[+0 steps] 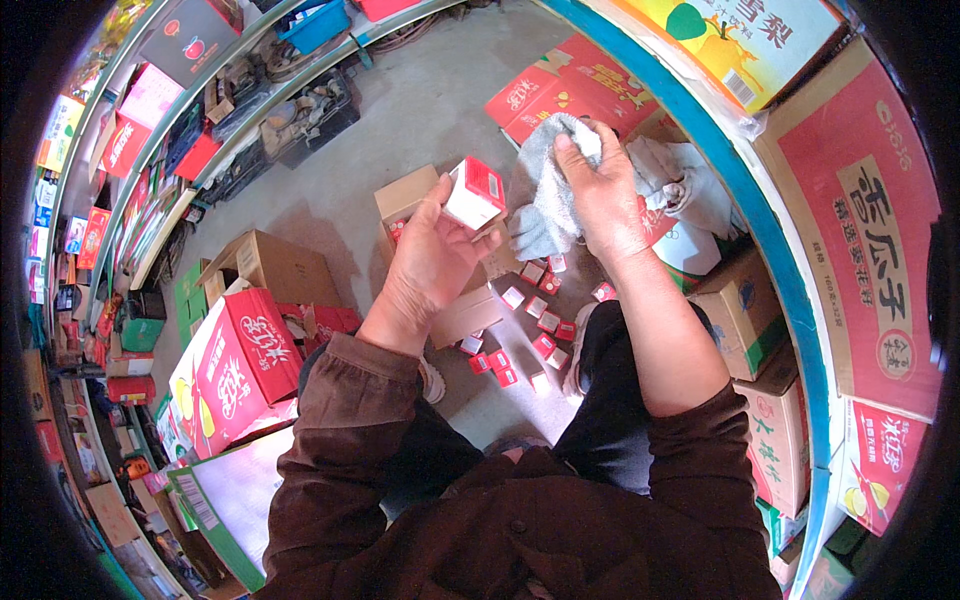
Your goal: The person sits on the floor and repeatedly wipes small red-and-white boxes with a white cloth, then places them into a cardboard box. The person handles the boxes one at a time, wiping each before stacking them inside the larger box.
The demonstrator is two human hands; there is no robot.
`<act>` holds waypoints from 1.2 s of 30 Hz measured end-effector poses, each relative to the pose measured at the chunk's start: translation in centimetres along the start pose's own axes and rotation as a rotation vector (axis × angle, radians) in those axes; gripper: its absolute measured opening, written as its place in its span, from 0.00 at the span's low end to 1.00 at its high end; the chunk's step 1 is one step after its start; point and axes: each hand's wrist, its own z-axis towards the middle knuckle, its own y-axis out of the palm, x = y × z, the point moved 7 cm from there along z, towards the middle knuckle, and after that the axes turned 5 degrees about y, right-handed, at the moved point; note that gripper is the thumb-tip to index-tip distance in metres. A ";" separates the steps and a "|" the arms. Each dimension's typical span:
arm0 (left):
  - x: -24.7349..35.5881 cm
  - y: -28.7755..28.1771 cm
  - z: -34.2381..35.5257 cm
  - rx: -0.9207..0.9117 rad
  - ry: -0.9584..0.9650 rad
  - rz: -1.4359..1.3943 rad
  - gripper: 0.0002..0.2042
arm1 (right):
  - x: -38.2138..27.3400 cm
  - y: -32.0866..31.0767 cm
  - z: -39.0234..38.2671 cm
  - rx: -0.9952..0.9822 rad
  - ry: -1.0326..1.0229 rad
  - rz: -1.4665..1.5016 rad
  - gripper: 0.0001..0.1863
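My left hand holds a small red-and-white box upright in its fingers, in front of my body. Just right of it, my right hand grips a grey terry cloth, which hangs down from my fingers. Below both hands, several small red-and-white boxes lie scattered on the grey floor between my feet. An open brown carton with small red boxes in it stands behind my left hand.
Large red cartons and brown cartons stand at my left. Shelves of goods curve along the far left. At right are teal-edged shelving, stacked cartons and pale crumpled cloth. Grey floor extends beyond.
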 end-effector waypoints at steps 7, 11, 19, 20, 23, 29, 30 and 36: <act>-0.1 -2.0 0.6 0.184 0.044 -0.053 0.16 | -0.1 0.4 -0.4 -0.012 0.046 0.054 0.24; -0.2 -1.8 1.0 0.135 0.067 -0.088 0.18 | -0.7 1.3 -0.8 -0.080 -0.012 0.079 0.25; -0.6 0.5 0.6 0.042 0.099 0.038 0.17 | -2.0 4.8 -3.2 -0.370 -0.358 -0.396 0.29; -0.6 0.9 0.6 0.015 0.115 0.047 0.17 | -1.9 5.0 -3.3 -0.376 -0.373 -0.412 0.28; -0.7 0.8 0.2 0.041 0.094 0.142 0.17 | -1.3 5.2 -3.1 -0.370 -0.375 -0.390 0.21; -1.5 0.4 0.2 0.050 -0.027 0.209 0.18 | -0.3 4.4 -2.0 -0.231 -0.298 -0.345 0.17; -1.7 0.3 0.1 0.060 -0.057 0.238 0.18 | -0.3 4.2 -1.9 -0.205 -0.299 -0.327 0.17; -1.7 -0.5 0.0 0.087 -0.075 0.373 0.20 | 1.3 3.2 -1.1 -0.210 0.003 -0.066 0.18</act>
